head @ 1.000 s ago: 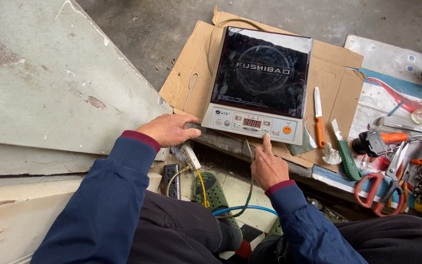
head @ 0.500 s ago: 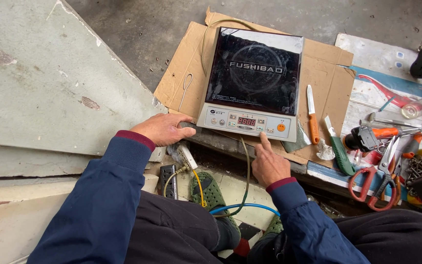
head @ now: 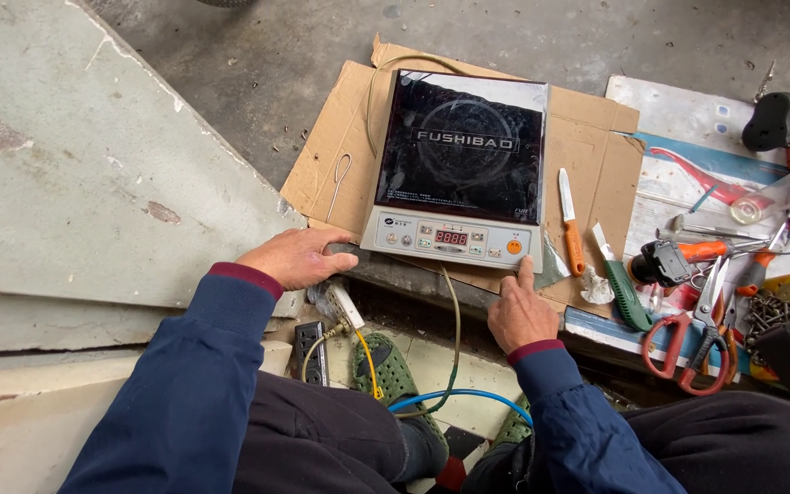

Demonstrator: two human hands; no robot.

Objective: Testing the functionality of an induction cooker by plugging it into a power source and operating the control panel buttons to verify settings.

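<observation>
1. A grey concrete slab (head: 75, 174) fills the left of the view, slanting down to the person's left arm.
2. A flattened sheet of cardboard (head: 601, 155) lies on the floor beside the slab and bears the cooker.
3. The cooker (head: 464, 151), a flat induction plate with a black glass top and a pale control strip along its near edge, lies square on the cardboard, straight in front of the person. A red digit display glows in the strip.
4. The left hand (head: 296, 258) lies palm down at the cooker's near left corner, fingers together and stretched flat along the ledge, tips touching the corner; it grips nothing.
5. The right hand (head: 520, 314) sits at the near right of the strip, forefinger stretched out with its tip on the strip's edge just below the orange button (head: 514, 246); the other fingers are curled in.
6. Red-handled scissors (head: 688, 343) lie right of the right hand, among scattered tools.
7. A green knife (head: 622, 288) lies between the scissors and the cooker.
8. An orange-handled knife (head: 571, 233) lies on the cardboard just beside the cooker's right edge, blade pointing away.
9. A black power strip (head: 311, 348) lies below the left hand, near a green sandal (head: 393, 370).
10. A thin cord (head: 454, 320) runs from under the cooker's near edge down between the two hands.
</observation>
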